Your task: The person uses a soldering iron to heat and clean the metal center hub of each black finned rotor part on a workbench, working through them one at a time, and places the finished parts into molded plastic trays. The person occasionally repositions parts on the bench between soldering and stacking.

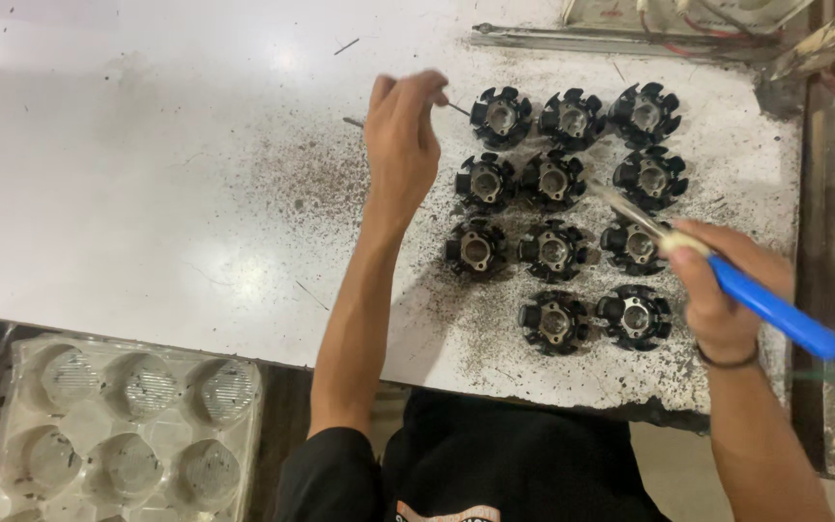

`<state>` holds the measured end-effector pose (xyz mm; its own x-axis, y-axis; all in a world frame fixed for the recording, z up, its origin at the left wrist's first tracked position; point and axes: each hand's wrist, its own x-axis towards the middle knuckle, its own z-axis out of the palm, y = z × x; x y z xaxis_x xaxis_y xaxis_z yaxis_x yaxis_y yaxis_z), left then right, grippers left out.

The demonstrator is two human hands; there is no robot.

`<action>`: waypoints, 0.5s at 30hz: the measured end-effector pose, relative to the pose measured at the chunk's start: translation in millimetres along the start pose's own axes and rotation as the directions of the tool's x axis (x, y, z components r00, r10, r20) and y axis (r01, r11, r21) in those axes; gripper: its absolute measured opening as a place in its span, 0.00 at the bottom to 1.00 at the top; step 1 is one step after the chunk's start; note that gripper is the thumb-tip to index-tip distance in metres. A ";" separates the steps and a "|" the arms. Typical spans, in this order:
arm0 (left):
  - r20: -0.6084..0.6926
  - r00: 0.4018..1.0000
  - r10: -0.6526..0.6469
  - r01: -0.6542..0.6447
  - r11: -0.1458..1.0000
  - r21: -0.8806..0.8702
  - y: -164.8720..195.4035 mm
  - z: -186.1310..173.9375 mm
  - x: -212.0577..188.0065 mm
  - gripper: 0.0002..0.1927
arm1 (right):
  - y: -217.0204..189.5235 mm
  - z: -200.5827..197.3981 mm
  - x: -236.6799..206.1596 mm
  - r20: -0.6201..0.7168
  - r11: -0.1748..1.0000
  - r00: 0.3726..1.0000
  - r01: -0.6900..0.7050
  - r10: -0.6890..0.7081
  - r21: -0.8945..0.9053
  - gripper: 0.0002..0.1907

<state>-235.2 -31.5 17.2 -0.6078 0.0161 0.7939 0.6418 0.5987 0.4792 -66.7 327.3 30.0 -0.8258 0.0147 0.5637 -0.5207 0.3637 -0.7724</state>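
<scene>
Brush position: blue handle gripped in the right hand, long axis running from lower right up to the left, bristle tip lying over the gap between the middle and right columns of black slotted round parts. Eleven of these parts stand in rows on the white bench, each with a pale metal bore facing up. The right hand sits just beside the rightmost parts and is the nearer one. The left hand is held left of the group, fingers pinched on a thin dark pin whose tip points toward the top-left part. Dark grit speckles the bench around the parts. A clear moulded tray lies below the bench edge, well apart.
</scene>
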 end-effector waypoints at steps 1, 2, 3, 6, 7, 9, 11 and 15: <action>0.052 0.998 -0.031 0.031 1.000 -0.003 -9.5 15.3 12.4 0.10 | 1.5 12.1 18.9 0.075 1.000 0.997 -0.030 0.030 0.003 0.11; 0.104 0.992 -0.064 0.065 0.998 -0.003 -17.0 30.4 21.4 0.10 | 5.3 25.5 38.9 0.100 0.995 0.990 -0.096 0.097 -0.006 0.10; 0.157 0.983 -0.099 0.100 0.995 0.000 -21.5 40.4 21.9 0.11 | 9.2 38.3 57.1 0.126 0.986 0.978 -0.164 0.164 -0.017 0.10; 0.251 0.958 -0.142 0.168 0.982 -0.087 -29.5 57.3 5.9 0.06 | 26.8 80.6 94.8 0.127 0.877 0.918 -0.396 0.375 0.271 0.12; 0.263 0.952 -0.154 0.191 0.974 -0.119 -31.5 59.4 -1.2 0.08 | 33.2 91.0 101.8 0.129 0.844 0.906 -0.424 0.404 0.330 0.12; 0.296 0.936 -0.190 0.248 0.953 -0.175 -33.9 59.0 -15.3 0.13 | 44.8 102.0 108.3 0.132 0.799 0.888 -0.454 0.440 0.395 0.13; 0.317 0.923 -0.217 0.272 0.952 -0.138 -37.6 59.1 -19.5 0.08 | 54.6 108.9 105.9 0.132 0.783 0.879 -0.470 0.459 0.407 0.13; 0.319 0.931 -0.176 0.229 0.964 -0.138 -36.2 56.7 -18.2 0.13 | 68.5 115.5 97.4 0.149 0.768 0.867 -0.492 0.476 0.410 0.12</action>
<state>-273.8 -8.0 -35.8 -0.8280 0.1648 0.5360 0.5436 0.4702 0.6952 -207.8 246.1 -1.8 -0.9959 0.0468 0.0775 -0.0822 -0.1093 -0.9906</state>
